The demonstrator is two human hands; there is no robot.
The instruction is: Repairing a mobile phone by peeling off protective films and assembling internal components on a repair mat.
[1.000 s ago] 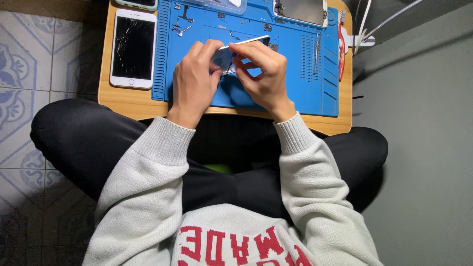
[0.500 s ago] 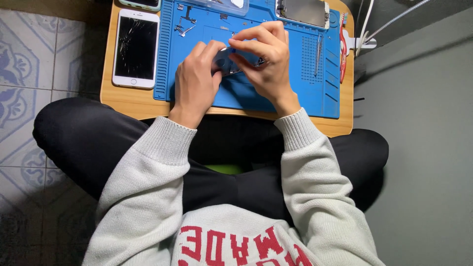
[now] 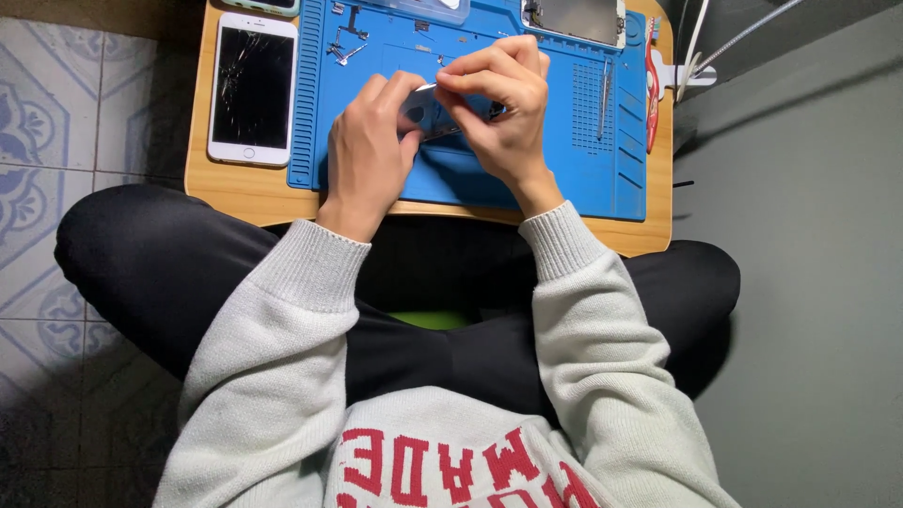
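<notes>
**A:** On the blue work mat [image 3: 470, 188], at its middle, what are the hands working on?

**B:** Both are closing around a small dark phone part [image 3: 435, 115], grey at its near edge, and lifting it just above the mat. The left hand [image 3: 367, 150] is gripping its left end, fingers curled and thumb pressing in. The right hand [image 3: 503, 108] is arching over it from the far side, fingertips pinched narrow on its top edge. Whether a tool is sitting in that pinch, I cannot tell.

**A:** And how far along is the work looking?

**B:** Midway, I am judging. Small screws and metal bits [image 3: 343, 42] are lying loose on the far left of the mat, and an opened phone body [image 3: 574, 19] is resting at the far edge, so things are already apart. The part is not set down anywhere, so the handling is unfinished.

**A:** What is lying around it?

**B:** A white phone with a cracked screen [image 3: 252, 89] is lying left of the mat on the wooden table [image 3: 235, 193]. A thin metal tool [image 3: 604, 99] is resting on the mat's right side, and a red-handled tool [image 3: 651, 94] is lying just beyond the right rim.
</notes>
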